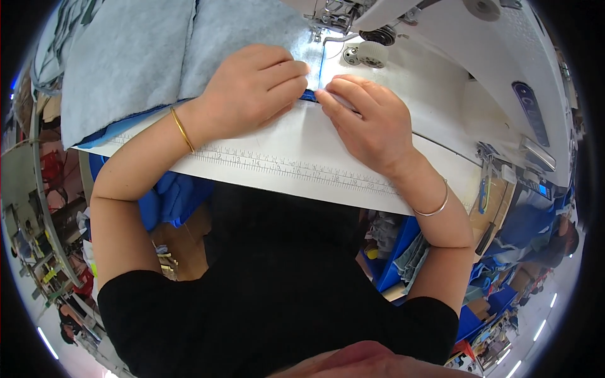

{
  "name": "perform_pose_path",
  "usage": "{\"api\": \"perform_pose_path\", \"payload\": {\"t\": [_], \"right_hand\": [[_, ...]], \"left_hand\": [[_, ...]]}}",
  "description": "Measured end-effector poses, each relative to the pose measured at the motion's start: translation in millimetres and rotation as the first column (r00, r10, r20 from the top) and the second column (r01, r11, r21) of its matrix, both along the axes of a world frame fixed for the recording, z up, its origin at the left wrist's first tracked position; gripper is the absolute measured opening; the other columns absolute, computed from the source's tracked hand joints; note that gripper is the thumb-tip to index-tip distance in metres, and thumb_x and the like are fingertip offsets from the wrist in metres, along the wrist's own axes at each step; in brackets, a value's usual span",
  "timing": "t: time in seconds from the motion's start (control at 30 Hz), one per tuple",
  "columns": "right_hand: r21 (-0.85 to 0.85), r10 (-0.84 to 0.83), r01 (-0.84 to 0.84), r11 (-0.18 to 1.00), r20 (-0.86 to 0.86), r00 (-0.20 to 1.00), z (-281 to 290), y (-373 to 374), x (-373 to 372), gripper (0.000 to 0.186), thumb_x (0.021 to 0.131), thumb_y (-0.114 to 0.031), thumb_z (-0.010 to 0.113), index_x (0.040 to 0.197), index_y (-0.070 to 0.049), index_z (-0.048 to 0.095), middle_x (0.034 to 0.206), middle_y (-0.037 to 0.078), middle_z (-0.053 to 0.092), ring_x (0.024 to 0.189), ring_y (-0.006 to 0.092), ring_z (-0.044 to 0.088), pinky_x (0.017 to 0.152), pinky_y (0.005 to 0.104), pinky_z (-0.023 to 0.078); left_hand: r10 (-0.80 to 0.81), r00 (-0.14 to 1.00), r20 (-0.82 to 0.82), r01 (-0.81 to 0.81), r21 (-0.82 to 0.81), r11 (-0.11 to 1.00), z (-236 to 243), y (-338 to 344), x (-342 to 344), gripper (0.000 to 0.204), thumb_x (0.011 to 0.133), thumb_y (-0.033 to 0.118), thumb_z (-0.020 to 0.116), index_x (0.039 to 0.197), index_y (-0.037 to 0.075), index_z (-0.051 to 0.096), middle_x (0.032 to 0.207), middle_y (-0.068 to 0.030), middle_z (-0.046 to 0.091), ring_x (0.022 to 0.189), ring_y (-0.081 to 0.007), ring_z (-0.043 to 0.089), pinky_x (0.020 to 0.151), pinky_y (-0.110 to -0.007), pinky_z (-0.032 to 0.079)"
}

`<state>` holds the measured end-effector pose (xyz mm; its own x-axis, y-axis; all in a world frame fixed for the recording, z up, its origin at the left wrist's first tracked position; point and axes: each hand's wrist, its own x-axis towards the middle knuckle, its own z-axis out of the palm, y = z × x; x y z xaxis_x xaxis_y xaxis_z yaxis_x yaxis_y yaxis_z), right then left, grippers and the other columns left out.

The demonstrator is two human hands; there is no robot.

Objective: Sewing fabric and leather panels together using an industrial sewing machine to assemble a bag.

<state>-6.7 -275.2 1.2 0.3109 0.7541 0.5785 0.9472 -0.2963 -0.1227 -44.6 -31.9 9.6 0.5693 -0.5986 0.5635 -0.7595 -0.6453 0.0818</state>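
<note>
A light grey-blue padded fabric with dark blue beneath lies on the white sewing bed, its corner by the presser foot. My left hand, fingers curled, grips the fabric near its front edge, left of the foot. Just right of it, below the foot, my right hand has its fingers closed at the blue-trimmed edge, pinching the corner; the fingertips are partly hidden. A printed ruler strip runs beneath my wrists along the front of the bed.
The sewing machine spans the upper right. Scissors lie on a side ledge at right. Blue fabric hangs below the table at left, and blue bins sit underneath at right. Other people are at the far edges.
</note>
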Motion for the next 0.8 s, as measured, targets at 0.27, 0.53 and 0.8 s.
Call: {"api": "perform_pose_path", "payload": {"t": [0.27, 0.53, 0.8], "right_hand": [[-0.028, 0.011, -0.011, 1.0, 0.012, 1.0, 2, 0, 3, 0.018, 0.08, -0.009, 0.071, 0.098, -0.004, 0.072, 0.101, 0.005, 0.064, 0.096, 0.0216, 0.065, 0.075, 0.0332, 0.056], [-0.074, -0.022, 0.024, 0.997, 0.037, 0.999, -3, -2, 2, 0.026, 0.081, -0.009, 0.071, 0.107, -0.004, 0.072, 0.115, 0.005, 0.067, 0.107, 0.0238, 0.065, 0.085, 0.036, 0.057], [-0.082, 0.007, -0.01, 0.997, -0.037, 0.999, 5, 1, -1, 0.023, 0.082, -0.009, 0.071, 0.104, -0.003, 0.072, 0.113, 0.004, 0.069, 0.107, 0.0228, 0.065, 0.091, 0.0383, 0.056]], "left_hand": [[-0.145, 0.981, 0.126, 0.123, 0.164, 0.979, 0, 1, 2, 0.03, 0.068, 0.011, 0.068, 0.097, 0.002, 0.068, 0.113, -0.0103, 0.068, 0.098, -0.0274, 0.064, 0.077, -0.039, 0.054], [-0.122, 0.991, 0.047, 0.114, 0.147, 0.983, 0, 1, 2, 0.029, 0.071, 0.011, 0.072, 0.098, 0.004, 0.068, 0.112, -0.0078, 0.069, 0.1, -0.0278, 0.063, 0.081, -0.039, 0.053], [-0.094, 0.952, -0.29, 0.064, -0.111, 0.992, 1, 15, 7, 0.013, 0.083, 0.019, 0.077, 0.092, 0.009, 0.073, 0.119, -0.005, 0.066, 0.103, -0.027, 0.059, 0.09, -0.04, 0.048]]}}
